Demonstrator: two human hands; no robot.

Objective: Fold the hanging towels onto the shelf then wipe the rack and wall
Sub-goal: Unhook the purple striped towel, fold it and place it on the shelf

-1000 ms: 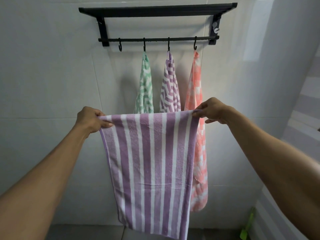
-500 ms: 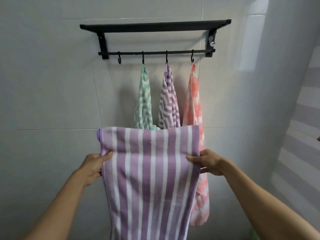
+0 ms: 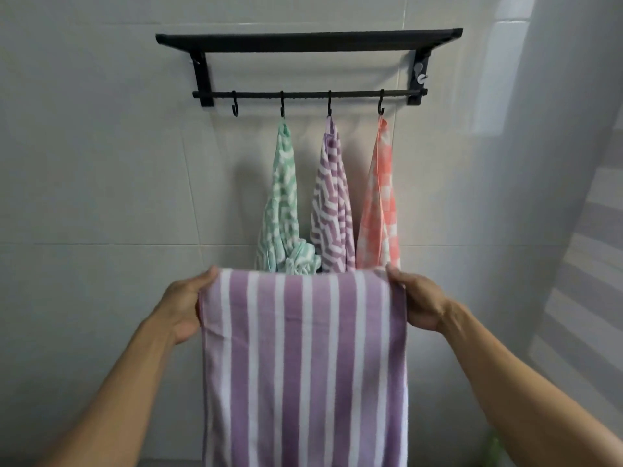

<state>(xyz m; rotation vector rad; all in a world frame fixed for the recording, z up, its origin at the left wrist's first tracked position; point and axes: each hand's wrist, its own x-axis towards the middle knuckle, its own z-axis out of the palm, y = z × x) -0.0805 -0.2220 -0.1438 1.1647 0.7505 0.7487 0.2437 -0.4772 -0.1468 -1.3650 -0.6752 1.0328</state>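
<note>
A black rack [image 3: 308,67] is fixed to the tiled wall [image 3: 84,163] in the upper middle of the frame, its shelf [image 3: 308,38] on top and a bar with four hooks below. The leftmost hook [image 3: 235,107] is bare. From the other three hang a green towel [image 3: 281,200], a purple zigzag towel [image 3: 332,200] and a pink towel [image 3: 381,197], side by side and nearly touching at their lower ends.

In front of them, lower centre, the striped towel [image 3: 303,365] covers their bottom ends and the wall behind. The left hand [image 3: 183,305] is closed on its left edge, the right hand [image 3: 416,299] on its right edge, thumbs over the top fold.

Half a second ago the hands gripped lower on the sides, below the top edge; now they sit at the top corners, and a doubled layer shows along the upper left.

The striped towel hangs with its long axis vertical, stripes running up and down, lower end out of frame at the bottom.
</note>
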